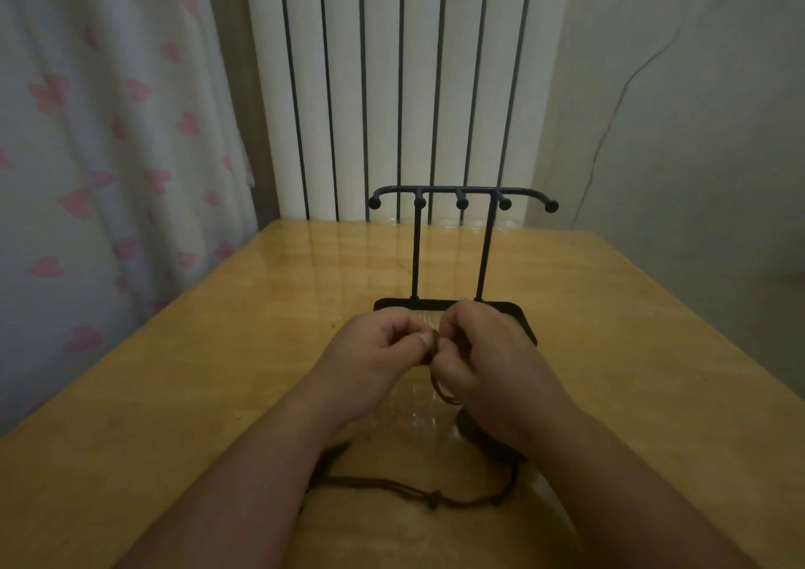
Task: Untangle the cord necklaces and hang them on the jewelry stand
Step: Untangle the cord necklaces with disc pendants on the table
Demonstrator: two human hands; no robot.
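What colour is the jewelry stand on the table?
Black: the jewelry stand shows plainly in the head view.

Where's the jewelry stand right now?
The stand is upright on the table, centre of the head view, just beyond the left hand and right hand pinching a cord; the radiator is behind it.

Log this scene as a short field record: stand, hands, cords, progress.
jewelry stand: black, upright on the table, all five hooks bare
left hand: pinches the cord necklaces just in front of the stand's base
right hand: pinches the same cords, close against the left hand
cord necklaces: brown, trailing from the hands down to a knotted loop on the table between the forearms
progress: nothing hung yet
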